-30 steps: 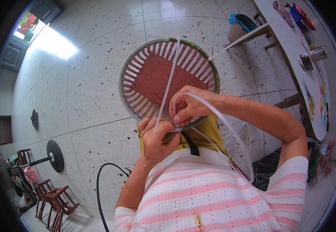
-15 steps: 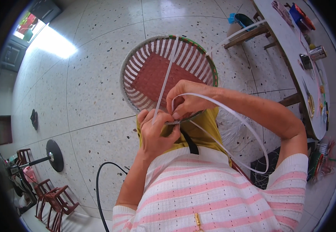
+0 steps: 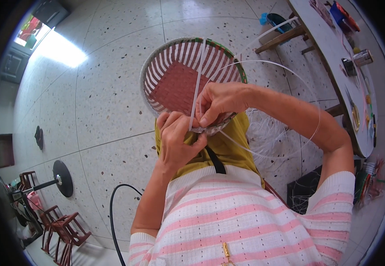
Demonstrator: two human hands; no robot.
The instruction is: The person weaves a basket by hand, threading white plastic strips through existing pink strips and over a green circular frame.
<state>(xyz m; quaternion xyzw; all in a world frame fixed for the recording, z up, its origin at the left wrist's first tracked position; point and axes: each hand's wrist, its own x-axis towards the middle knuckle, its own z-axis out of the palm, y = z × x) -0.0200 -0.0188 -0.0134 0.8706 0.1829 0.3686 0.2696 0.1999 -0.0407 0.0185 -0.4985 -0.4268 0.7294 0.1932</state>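
Note:
A round woven basket (image 3: 146,95), red-brown at the bottom with white slats and a partly green rim, leans against my lap. My left hand (image 3: 175,137) is closed on the near rim, thumb outside. Just right of it, my right hand (image 3: 221,104) pinches a thin white plastic strip (image 3: 285,66) at the rim. That strip loops wide over the far side of my right forearm and back beneath it. Another flat white strip (image 3: 198,84) spans the basket from far rim to near rim, beside my left fingers. The exact pinch point is hidden by the fingers.
To the right stands a table (image 3: 334,57) carrying scissors (image 3: 356,117) and a metal cup (image 3: 363,58). Loose white strips (image 3: 268,133) lie heaped on the floor. A dark teal bucket (image 3: 279,22) is at the far right. Small chairs (image 3: 70,228) and a round-based stand (image 3: 62,178) are at left.
The strip's loop has swung from the near side of my right forearm to its far side. Both hands and the basket's near rim have shifted slightly away from me.

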